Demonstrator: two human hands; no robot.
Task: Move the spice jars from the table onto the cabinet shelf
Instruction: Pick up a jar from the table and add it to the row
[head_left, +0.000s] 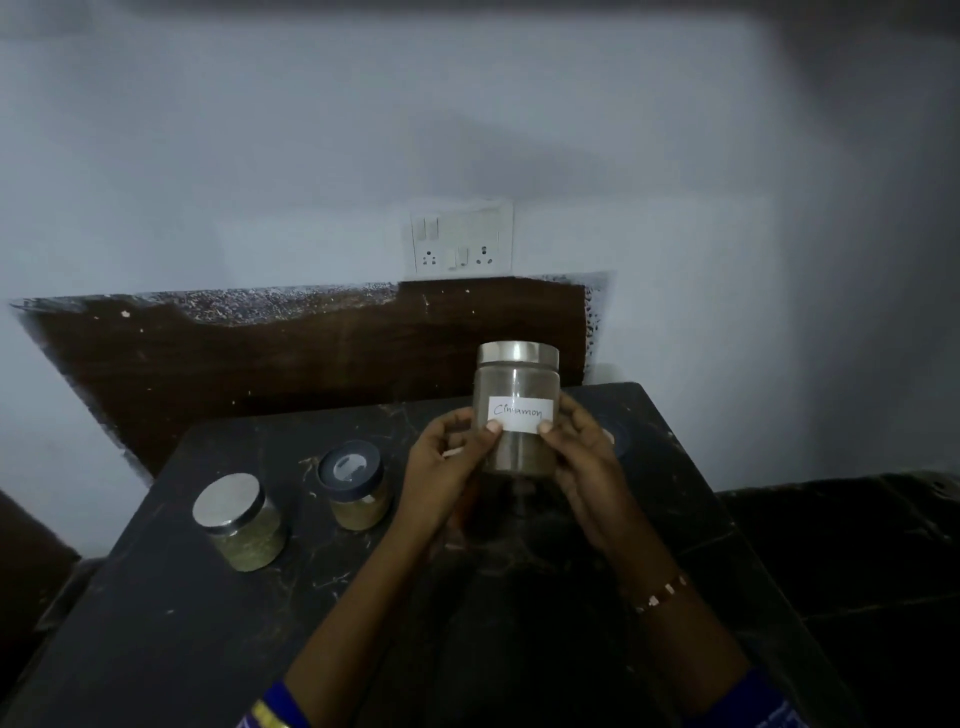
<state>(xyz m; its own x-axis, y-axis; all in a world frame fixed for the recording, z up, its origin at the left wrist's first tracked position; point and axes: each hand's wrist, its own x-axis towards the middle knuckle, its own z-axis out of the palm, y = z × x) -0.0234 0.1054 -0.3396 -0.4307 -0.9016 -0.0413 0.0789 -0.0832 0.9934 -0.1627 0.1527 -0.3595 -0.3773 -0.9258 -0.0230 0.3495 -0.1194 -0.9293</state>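
Note:
A clear jar (517, 395) with a steel lid and a white label reading "Cinnamon" is held upright above the dark table (171, 639). My left hand (447, 467) grips its left side and my right hand (582, 457) grips its right side, thumbs at the label's lower corners. Two more jars stand on the table to the left: one with a steel lid (239, 522) and greenish contents, and one with a dark lid (356, 486) and yellowish contents. No cabinet shelf is in view.
A dark brown board (260, 364) leans against the pale wall behind the table. A switch and socket panel (460, 236) is on the wall above it. A dark low surface (857, 545) lies to the right of the table.

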